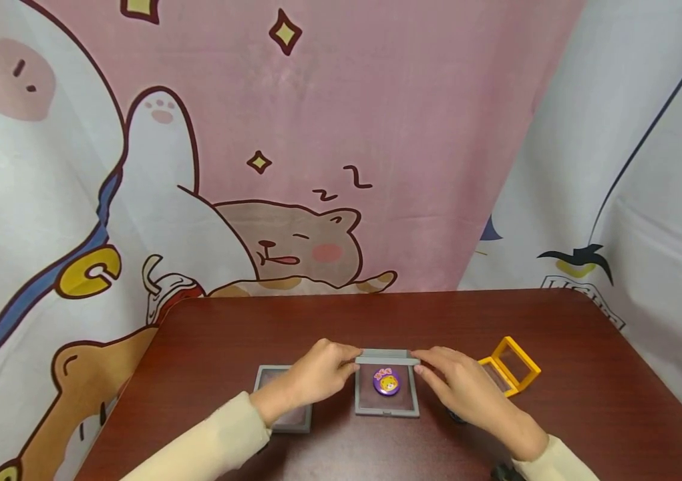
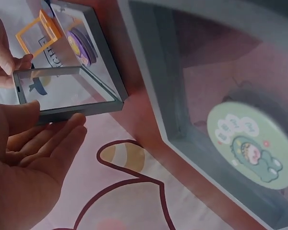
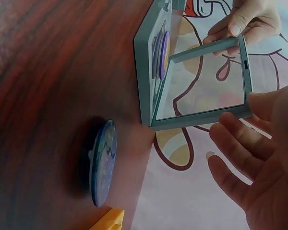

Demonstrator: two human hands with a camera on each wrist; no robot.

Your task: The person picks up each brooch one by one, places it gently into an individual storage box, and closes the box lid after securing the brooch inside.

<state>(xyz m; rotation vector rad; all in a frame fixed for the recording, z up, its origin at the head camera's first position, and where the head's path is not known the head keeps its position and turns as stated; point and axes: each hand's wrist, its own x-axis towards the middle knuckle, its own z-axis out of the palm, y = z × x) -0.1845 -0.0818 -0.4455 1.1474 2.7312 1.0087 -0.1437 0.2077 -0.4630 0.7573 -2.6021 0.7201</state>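
Note:
A grey square display case with clear film lies on the table, its hinged lid raised. On the film of its lower half rests a round purple button badge with a yellow bear-like face. My left hand pinches the lid's left corner between thumb and fingers. At the opposite corner, my right hand grips the lid the same way. The left wrist view shows a second grey case with a pale green badge in it; my left forearm partly covers that case in the head view.
An orange-yellow case stands hinged open beyond my right hand. A dark blue round badge lies on the brown table near the right hand. A cartoon-printed curtain hangs behind the table.

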